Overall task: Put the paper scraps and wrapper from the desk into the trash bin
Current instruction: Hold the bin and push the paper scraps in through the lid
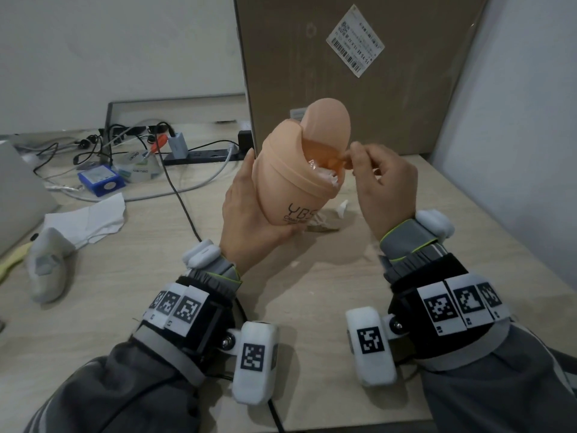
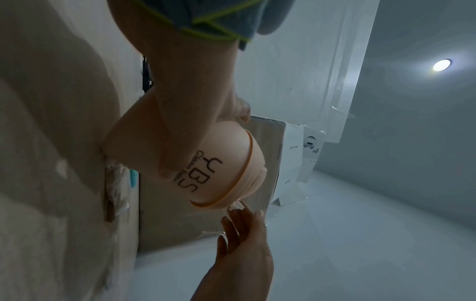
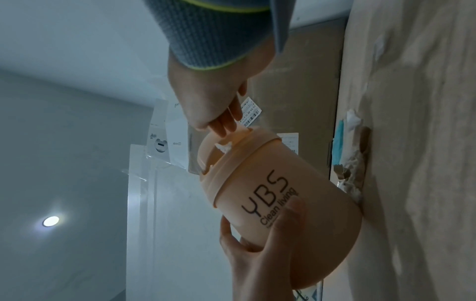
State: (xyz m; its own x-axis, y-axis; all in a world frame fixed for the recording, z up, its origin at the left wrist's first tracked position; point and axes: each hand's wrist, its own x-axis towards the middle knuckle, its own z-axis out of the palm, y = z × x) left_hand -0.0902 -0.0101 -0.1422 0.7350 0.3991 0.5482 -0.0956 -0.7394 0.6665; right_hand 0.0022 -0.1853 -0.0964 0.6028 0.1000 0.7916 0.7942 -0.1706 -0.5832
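- Wrist trackers nearest cam, over near edge of desk.
- Left hand wrapped round trash bin, lifted off desk, mid-desk toward far edge.
- Right hand pinching at flap opening, prob pushing scrap in; what's pinched can't tell.
- Bin long axis tilted, mouth up and toward far right corner.
- Best: keep bin steady, poke scrap fully past flap.
- Wrapper w/ paper on desk just behind bin; white sheet toward left edge.
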